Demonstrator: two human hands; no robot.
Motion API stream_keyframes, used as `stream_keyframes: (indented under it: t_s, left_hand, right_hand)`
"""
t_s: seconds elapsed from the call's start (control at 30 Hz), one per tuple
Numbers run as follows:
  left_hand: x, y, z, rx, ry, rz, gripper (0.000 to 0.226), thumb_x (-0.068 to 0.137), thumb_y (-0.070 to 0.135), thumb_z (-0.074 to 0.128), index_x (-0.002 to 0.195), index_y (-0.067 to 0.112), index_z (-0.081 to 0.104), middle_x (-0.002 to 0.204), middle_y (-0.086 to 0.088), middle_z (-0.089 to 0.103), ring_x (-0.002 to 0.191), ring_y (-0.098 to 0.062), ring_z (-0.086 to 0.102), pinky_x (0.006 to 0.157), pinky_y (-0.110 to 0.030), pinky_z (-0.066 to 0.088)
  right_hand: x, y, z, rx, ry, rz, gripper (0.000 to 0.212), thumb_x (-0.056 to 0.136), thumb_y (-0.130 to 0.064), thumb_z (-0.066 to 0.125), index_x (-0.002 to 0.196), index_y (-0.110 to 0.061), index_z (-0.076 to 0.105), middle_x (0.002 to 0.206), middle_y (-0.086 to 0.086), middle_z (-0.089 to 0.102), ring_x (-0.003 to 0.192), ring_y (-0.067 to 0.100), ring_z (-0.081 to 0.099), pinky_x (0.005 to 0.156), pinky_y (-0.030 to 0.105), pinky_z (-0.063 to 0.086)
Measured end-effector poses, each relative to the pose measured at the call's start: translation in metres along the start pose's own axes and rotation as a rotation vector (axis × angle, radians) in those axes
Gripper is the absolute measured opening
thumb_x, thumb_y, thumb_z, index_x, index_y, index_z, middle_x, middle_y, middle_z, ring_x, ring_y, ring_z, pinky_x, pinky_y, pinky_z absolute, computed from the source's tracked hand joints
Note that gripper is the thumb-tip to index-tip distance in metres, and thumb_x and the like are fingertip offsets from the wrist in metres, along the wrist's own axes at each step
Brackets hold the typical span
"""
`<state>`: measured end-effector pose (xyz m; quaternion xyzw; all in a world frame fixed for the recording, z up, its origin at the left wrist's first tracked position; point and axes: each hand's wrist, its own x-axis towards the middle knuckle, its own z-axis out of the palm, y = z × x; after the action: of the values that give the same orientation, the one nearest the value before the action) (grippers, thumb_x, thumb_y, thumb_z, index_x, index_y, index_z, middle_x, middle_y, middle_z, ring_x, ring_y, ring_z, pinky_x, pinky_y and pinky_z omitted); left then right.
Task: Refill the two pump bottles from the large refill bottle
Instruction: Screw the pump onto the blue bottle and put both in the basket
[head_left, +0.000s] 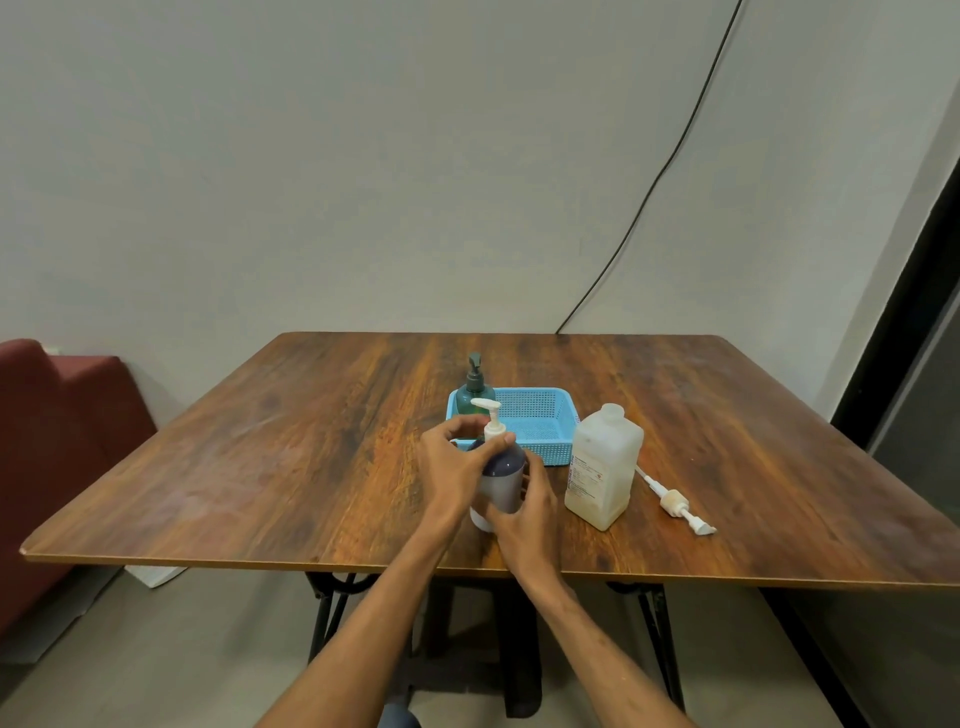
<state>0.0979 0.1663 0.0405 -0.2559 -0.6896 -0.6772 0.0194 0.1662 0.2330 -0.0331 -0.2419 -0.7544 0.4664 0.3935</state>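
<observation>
- The purple pump bottle, with a dark shoulder, a pale lower body and a white pump head, is over the near middle of the desk. It leans slightly, and the hands hide whether its base rests on the wood.
- The left grip is clenched around the bottle's top. The thumb lies across the dark shoulder, and the fingers curl behind the collar just under the pump.
- The right grip grasps the bottle's lower body from the near right side, with the fingers wrapped around it.
- Both bare forearms reach in from the near edge and meet at the bottle.
- The green pump bottle stands upright just beyond the hands, in the far left corner of the blue basket. Its dark pump is on.
- The blue basket is a shallow perforated tray sitting at mid-desk.
- The large refill bottle stands upright just beside the basket's right end, to the right of the hands. It is square, translucent white with a label, and its neck is uncapped.
- A loose white pump lies flat on the desk to the right of the refill bottle. Its thin tube points back toward that bottle and its nozzle points near right.
- A red seat is at the far left, and a black cable runs down the wall.
</observation>
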Motion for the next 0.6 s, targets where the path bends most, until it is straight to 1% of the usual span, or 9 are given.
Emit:
stream_keyframes:
  t_s: [0.07, 0.13, 0.23, 0.3, 0.4, 0.5, 0.6]
  left_hand:
    - [0.004, -0.003, -0.005, 0.005, -0.063, 0.027, 0.025, 0.078, 0.019, 0.083, 0.101, 0.012, 0.075, 0.103, -0.001, 0.074, 0.092, -0.013, 0.072, 0.076, -0.029, 0.062]
    - [0.009, -0.005, -0.012, -0.006, -0.183, 0.021, 0.028, 0.083, 0.017, 0.078, 0.109, 0.011, 0.074, 0.108, -0.002, 0.074, 0.099, -0.013, 0.071, 0.082, -0.031, 0.061]
    - [0.018, -0.002, -0.022, -0.002, -0.361, 0.012, 0.032, 0.088, 0.012, 0.071, 0.121, 0.01, 0.069, 0.116, -0.003, 0.071, 0.108, -0.016, 0.068, 0.09, -0.033, 0.058]
    - [0.02, 0.0, -0.026, -0.014, -0.413, 0.002, 0.034, 0.091, 0.01, 0.068, 0.124, 0.009, 0.067, 0.119, -0.002, 0.07, 0.109, -0.016, 0.068, 0.092, -0.031, 0.057]
    - [0.016, 0.004, -0.025, -0.05, -0.353, -0.02, 0.035, 0.088, 0.015, 0.072, 0.123, 0.011, 0.067, 0.116, 0.0, 0.071, 0.106, -0.012, 0.069, 0.087, -0.026, 0.058]
    - [0.011, 0.001, -0.015, -0.005, -0.249, 0.02, 0.03, 0.085, 0.019, 0.077, 0.114, 0.014, 0.072, 0.108, 0.004, 0.074, 0.101, -0.011, 0.07, 0.081, -0.025, 0.06]
    - [0.006, -0.001, -0.009, 0.052, -0.118, 0.059, 0.029, 0.08, 0.022, 0.081, 0.107, 0.014, 0.076, 0.103, 0.005, 0.075, 0.095, -0.006, 0.071, 0.075, -0.021, 0.06]
  right_hand:
    - [0.001, 0.001, -0.001, 0.001, -0.005, 0.001, 0.081, 0.074, -0.045, 0.084, 0.141, -0.034, 0.041, 0.14, -0.012, 0.053, 0.124, 0.001, 0.05, 0.102, 0.032, 0.052]
    - [0.002, 0.003, -0.001, -0.008, -0.007, 0.0, 0.081, 0.073, -0.047, 0.084, 0.14, -0.038, 0.04, 0.14, -0.015, 0.052, 0.126, 0.004, 0.051, 0.102, 0.035, 0.053]
    - [0.002, 0.005, 0.001, -0.025, 0.0, 0.007, 0.082, 0.072, -0.051, 0.083, 0.14, -0.044, 0.037, 0.141, -0.018, 0.05, 0.128, 0.006, 0.051, 0.101, 0.038, 0.053]
    - [0.003, 0.004, 0.001, -0.031, 0.003, 0.007, 0.083, 0.073, -0.048, 0.084, 0.141, -0.042, 0.037, 0.142, -0.016, 0.05, 0.129, 0.006, 0.049, 0.103, 0.037, 0.052]
    - [0.003, 0.003, 0.002, -0.019, 0.009, 0.01, 0.083, 0.073, -0.048, 0.084, 0.141, -0.041, 0.037, 0.143, -0.017, 0.049, 0.129, 0.006, 0.049, 0.104, 0.037, 0.051]
    - [0.002, 0.004, 0.001, -0.014, 0.003, 0.005, 0.081, 0.072, -0.05, 0.084, 0.14, -0.042, 0.039, 0.139, -0.019, 0.051, 0.126, 0.003, 0.05, 0.102, 0.035, 0.052]
    - [0.003, 0.003, -0.002, -0.029, -0.009, -0.005, 0.078, 0.072, -0.05, 0.084, 0.136, -0.045, 0.039, 0.134, -0.022, 0.051, 0.123, 0.001, 0.05, 0.1, 0.033, 0.052]
